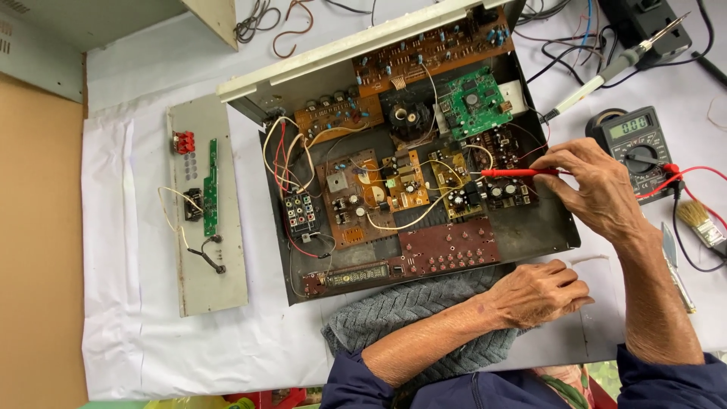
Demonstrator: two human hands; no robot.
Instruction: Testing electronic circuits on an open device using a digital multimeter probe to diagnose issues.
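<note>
Right hand (598,189) pinching red probe (519,173), tip on board (485,185) just left; left hand (541,291) loosely curled, empty, resting on grey cloth (401,318); best kept steady, off neighbouring parts.

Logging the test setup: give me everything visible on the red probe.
The red probe is a slim, pen-shaped test lead of red plastic. It lies nearly level, pointing left over the circuit boards inside the open chassis, its tip at a board with black capacitors. The right hand pinches its rear end between fingertips. A red wire runs from it rightward to the grey multimeter on the white sheet. The left hand does not touch it.
</note>
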